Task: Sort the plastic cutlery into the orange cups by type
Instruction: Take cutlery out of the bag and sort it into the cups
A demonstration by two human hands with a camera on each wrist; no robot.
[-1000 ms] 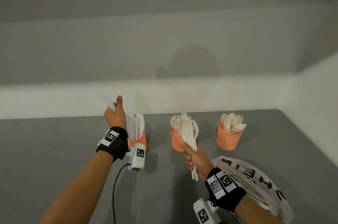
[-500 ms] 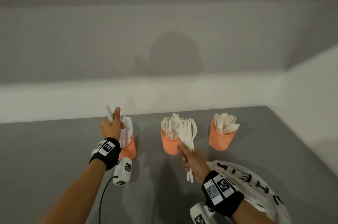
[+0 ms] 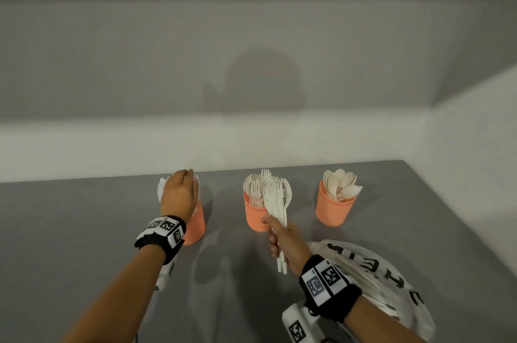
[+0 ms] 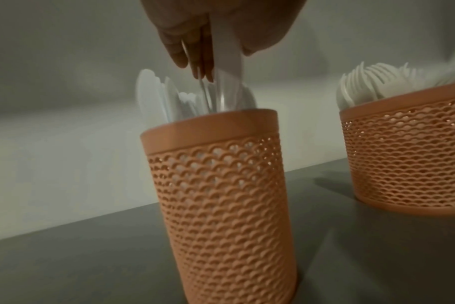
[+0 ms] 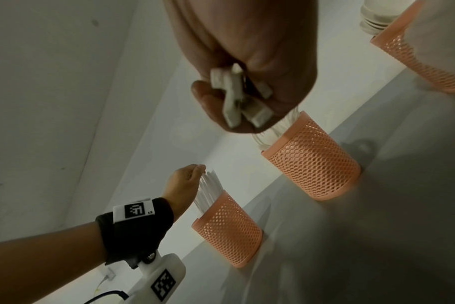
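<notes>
Three orange cups (image 3: 334, 209) stand on the counter (image 3: 84, 216). My left hand (image 3: 179, 194) pinches one knife (image 4: 227, 67), upright, tip probably inside the left cup (image 4: 221, 195). My right hand (image 3: 285, 242) grips a fork bundle (image 3: 278, 202), tines up.

Illumination is dim and even, without glare. A soft head-shaped shadow (image 3: 258, 82) falls on the wall (image 3: 112, 63), indicating a source behind the person. Wrist views show strong wide-angle distortion, noise, and motion blur on the knives (image 4: 169, 98).
</notes>
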